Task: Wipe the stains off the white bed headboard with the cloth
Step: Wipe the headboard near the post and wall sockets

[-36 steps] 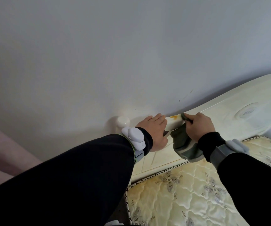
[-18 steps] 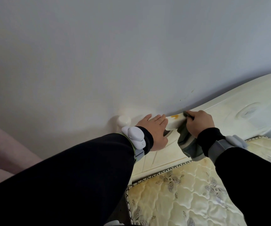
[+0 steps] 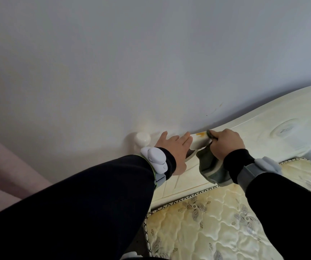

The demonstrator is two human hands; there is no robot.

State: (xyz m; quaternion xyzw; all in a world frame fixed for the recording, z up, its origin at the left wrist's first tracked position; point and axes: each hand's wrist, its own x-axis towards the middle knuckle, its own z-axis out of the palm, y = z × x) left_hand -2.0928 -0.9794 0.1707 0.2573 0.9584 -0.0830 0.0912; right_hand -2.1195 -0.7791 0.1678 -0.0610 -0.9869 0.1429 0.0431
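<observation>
The white headboard (image 3: pixel 263 136) curves along the wall from the middle to the right edge. An orange-yellow stain (image 3: pixel 200 134) sits on its top rim. My right hand (image 3: pixel 226 144) is closed on a grey-green cloth (image 3: pixel 212 166), pressing one corner against the rim just right of the stain, while the rest of the cloth hangs down below the hand. My left hand (image 3: pixel 175 147) lies flat on the headboard's left end, fingers stretched toward the stain, holding nothing.
A round white post knob (image 3: pixel 142 138) caps the headboard's left corner. A quilted cream mattress (image 3: pixel 216 228) with a floral print lies below. The grey wall (image 3: pixel 151 62) fills the upper view. A pinkish surface (image 3: pixel 4 166) is at the left.
My right hand with the cloth has shifted slightly right and up along the rim, leaving more of the stain showing. The left hand has stayed in place.
</observation>
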